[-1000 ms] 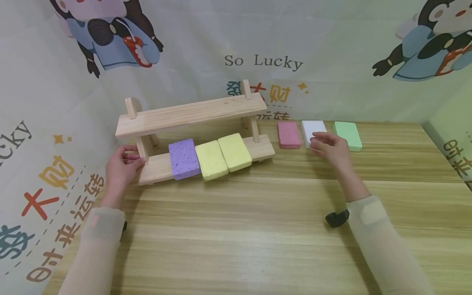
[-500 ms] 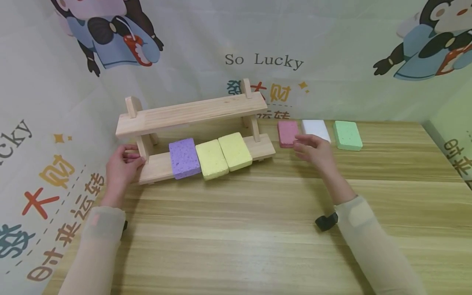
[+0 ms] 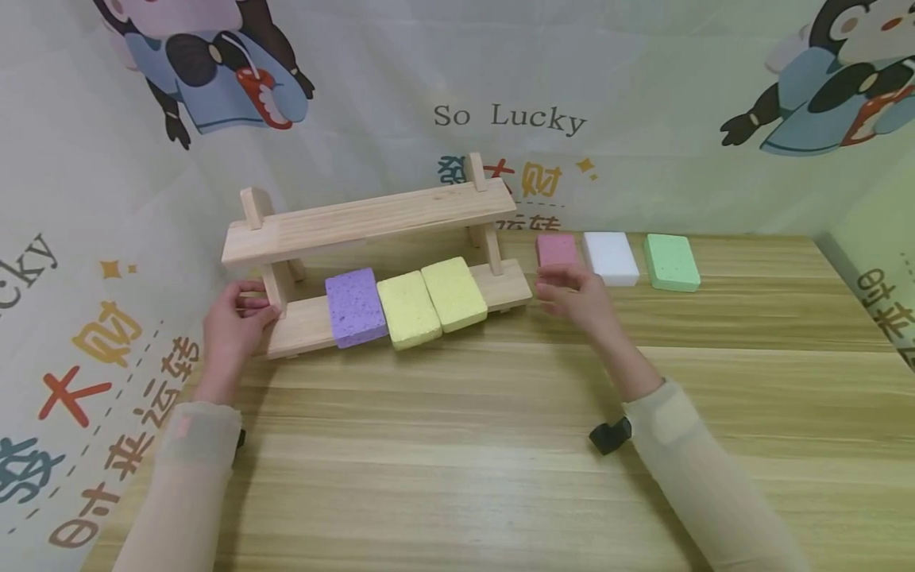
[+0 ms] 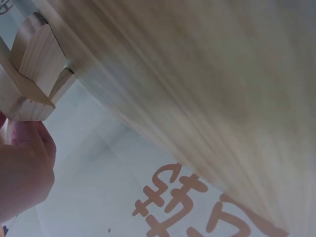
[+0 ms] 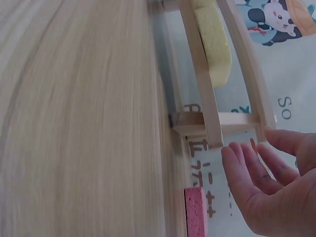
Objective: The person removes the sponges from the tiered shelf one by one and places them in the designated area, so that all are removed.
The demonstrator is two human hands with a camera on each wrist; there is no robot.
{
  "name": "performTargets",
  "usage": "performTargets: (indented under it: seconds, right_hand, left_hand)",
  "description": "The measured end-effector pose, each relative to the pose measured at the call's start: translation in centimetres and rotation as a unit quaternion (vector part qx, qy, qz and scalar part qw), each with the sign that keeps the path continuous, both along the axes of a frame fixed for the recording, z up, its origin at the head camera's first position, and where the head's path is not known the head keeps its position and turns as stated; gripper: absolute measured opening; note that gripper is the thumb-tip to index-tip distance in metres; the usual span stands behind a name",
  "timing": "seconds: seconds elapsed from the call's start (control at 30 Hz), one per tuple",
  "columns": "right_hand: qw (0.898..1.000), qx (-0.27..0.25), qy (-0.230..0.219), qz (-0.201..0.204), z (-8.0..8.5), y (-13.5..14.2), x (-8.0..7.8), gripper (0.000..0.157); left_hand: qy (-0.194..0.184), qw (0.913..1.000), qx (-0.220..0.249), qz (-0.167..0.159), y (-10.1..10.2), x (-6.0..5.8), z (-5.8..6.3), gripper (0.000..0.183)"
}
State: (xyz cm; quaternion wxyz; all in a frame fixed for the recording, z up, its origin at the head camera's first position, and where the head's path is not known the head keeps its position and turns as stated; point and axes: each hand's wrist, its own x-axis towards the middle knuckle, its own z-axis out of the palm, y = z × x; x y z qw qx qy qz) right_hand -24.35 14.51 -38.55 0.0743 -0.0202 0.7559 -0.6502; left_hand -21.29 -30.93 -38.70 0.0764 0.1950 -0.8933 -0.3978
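Observation:
A two-tier wooden shelf (image 3: 372,218) stands slightly skewed on the table. My left hand (image 3: 232,330) grips its left upright near the lower board, fingers and thumb on either side. On that board lie a purple sponge (image 3: 356,310), a yellow sponge (image 3: 410,311) and another yellow sponge (image 3: 454,294), side by side. My right hand (image 3: 575,298) hovers just right of the shelf with nothing in its loosely bent fingers. It partly covers the pink sponge (image 3: 556,249) in the head view. In the right wrist view, the fingertips (image 5: 232,153) appear close to the shelf's end.
To the right of the pink sponge, a white sponge (image 3: 611,258) and a green sponge (image 3: 672,262) lie in a row along the back of the wooden table (image 3: 429,461). A printed cloth (image 3: 372,79) hangs behind the shelf and along the left side.
My right hand has moved left, from in front of the white sponge past the pink one toward the shelf's right end. My left hand and the shelf have stayed still.

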Motion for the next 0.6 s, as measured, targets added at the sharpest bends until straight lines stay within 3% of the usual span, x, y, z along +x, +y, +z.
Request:
performTargets:
  seconds: [0.6]
  right_hand:
    - [0.998,-0.026,0.005,0.061,-0.3,-4.6,0.6,0.042]
  left_hand:
    - [0.006,0.9999,-0.007,-0.004,0.1,0.1,0.1,0.043]
